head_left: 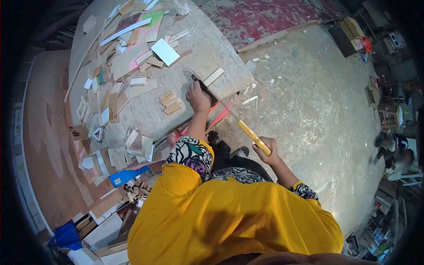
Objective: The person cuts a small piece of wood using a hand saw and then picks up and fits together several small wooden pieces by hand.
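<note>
A yellow-handled saw (pixel 239 121) slants across the centre of the frame, its thin blade reaching up and left to a dark block (pixel 207 89) at the edge of a littered tabletop (pixel 216 48). The right hand (pixel 269 153), right of centre, has its grip closed around the saw's handle, while the left hand (pixel 197 96) holds the dark block, fingers curled over its side; just how far they wrap around it cannot be told. A pale wooden strip (pixel 214 77) juts from the block toward the upper right. Small wood blocks (pixel 171 102) lie near the left hand, and a white panel (pixel 165 52) rests among scattered offcuts (pixel 140 81) toward the upper left. The worker wears a yellow garment (pixel 247 216) with patterned sleeves (pixel 190 152), filling the bottom of the frame. Thin slivers (pixel 250 101) lie on a grey floor (pixel 304 101) at right, below red tiles (pixel 254 22) along the top; a blue bag (pixel 67 236) sits at lower left.
</note>
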`<control>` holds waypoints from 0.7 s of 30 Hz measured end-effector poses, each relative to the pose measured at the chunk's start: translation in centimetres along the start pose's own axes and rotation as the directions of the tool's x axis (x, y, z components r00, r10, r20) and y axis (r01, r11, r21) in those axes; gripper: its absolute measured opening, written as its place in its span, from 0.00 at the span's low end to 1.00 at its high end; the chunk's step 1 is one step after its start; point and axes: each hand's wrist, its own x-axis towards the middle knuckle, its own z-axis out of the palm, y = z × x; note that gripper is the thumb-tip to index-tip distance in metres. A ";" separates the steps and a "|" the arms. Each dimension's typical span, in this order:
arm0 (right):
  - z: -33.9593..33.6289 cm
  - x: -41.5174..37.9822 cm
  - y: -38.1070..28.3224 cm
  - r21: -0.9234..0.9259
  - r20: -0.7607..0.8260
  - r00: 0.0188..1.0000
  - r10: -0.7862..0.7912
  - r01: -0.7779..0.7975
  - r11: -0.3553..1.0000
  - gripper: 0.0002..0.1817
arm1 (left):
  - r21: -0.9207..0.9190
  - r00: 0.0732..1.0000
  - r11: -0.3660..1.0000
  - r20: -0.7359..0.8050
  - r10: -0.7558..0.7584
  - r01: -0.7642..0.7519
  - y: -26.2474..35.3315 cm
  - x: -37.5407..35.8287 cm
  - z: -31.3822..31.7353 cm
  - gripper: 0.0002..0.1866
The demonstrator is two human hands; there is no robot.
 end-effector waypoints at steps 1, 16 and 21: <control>-0.1 0.2 -0.1 -0.001 0.005 1.000 -0.002 0.002 1.000 0.10 | -0.006 1.000 1.000 0.012 -0.003 0.003 0.0 0.0 0.0 0.15; 0.4 -0.3 0.2 -0.047 -0.008 1.000 0.029 -0.029 0.998 0.09 | -0.009 1.000 1.000 -0.004 -0.017 0.017 0.1 0.0 0.0 0.14; 0.1 -0.6 -0.4 -0.049 -0.016 0.998 0.053 -0.054 0.997 0.09 | 0.017 1.000 1.000 0.010 0.023 -0.023 0.6 0.0 -0.4 0.14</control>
